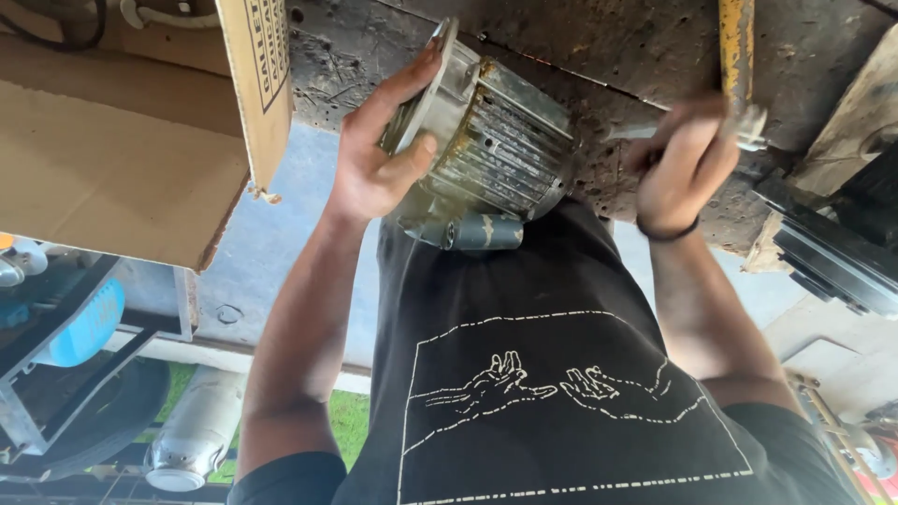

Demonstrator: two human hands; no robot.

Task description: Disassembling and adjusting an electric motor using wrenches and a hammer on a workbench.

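A worn electric motor (496,150), its finned grey casing rusted and paint-flaked, lies on a stained workbench (636,56) against the person's black shirt. The left hand (379,154) clasps its flanged end, thumb across the casing. The right hand (683,164) is fisted around a yellow-handled tool (737,56) just beside it.

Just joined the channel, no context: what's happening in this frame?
A person in a black printed shirt is working at a stained, worn workbench. The left hand grips the flange end of a corroded, finned electric motor lying on the bench edge. The right hand is closed around a metal tool, blurred, near a yellow handle. A cardboard box sits to the left.
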